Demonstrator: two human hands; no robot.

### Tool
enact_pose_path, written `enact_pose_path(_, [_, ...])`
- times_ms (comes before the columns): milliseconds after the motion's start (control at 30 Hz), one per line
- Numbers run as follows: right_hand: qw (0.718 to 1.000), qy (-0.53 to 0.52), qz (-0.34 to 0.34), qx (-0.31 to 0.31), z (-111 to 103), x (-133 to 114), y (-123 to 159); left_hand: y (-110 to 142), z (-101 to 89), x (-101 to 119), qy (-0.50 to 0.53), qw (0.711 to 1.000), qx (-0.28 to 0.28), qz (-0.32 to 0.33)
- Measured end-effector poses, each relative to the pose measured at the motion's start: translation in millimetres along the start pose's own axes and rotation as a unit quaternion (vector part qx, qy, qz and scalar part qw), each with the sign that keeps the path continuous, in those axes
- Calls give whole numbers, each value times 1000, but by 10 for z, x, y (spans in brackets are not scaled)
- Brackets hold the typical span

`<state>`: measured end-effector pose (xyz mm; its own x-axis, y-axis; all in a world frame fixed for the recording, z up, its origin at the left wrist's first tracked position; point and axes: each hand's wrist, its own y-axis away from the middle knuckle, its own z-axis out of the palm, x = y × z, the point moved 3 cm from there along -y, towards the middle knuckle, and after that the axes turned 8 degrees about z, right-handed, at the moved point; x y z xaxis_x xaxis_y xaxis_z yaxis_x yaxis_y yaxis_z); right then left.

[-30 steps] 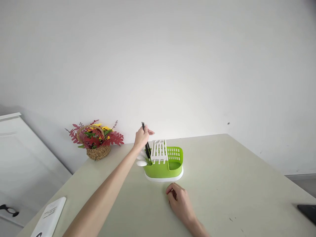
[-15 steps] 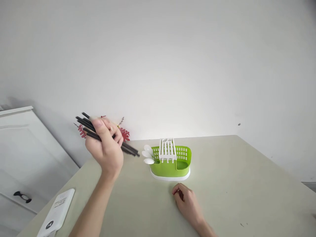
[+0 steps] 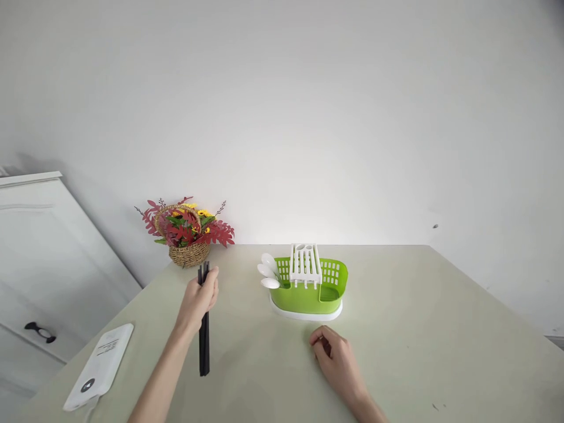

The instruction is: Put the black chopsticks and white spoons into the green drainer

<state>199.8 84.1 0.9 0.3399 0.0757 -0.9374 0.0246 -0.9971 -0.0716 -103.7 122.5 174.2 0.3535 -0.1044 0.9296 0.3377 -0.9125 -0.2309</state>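
Note:
Several black chopsticks stand roughly upright in a bundle, gripped near their upper part by my left hand. To the right of them is a green plastic basket on a white base, with a white slotted rack across its middle. White spoons lean out of the basket's left end. Just in front of the basket, my right hand rests on the table with its fingers curled in. Whether anything is inside those curled fingers is hidden.
A wicker basket of artificial flowers stands at the table's back left corner. On the left edge of the table lies a white flat device with a cable. A white cabinet stands beyond that edge.
My left hand has come down toward the table and turned, so the chopsticks went from slanting to nearly upright. The flower basket is now uncovered. My right hand has stayed put.

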Motion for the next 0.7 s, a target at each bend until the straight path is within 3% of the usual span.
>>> enact_pose_path(133, [1000,-2,5,0,-4,8,-1,-214,59,-297,-59,994,-62,-61])
enact_pose_path(400, [1000,-4,2,3,-16,-8,0,-399,213,-719,-75,984,-136,-87])
enact_pose_path(567, [1000,-1,-3,4,-22,-11,8,-341,233,-928,-127,980,-136,-68])
enact_pose_path(700, [1000,-5,-10,10,-36,-25,2,-243,114,-1024,-195,975,-100,-22])
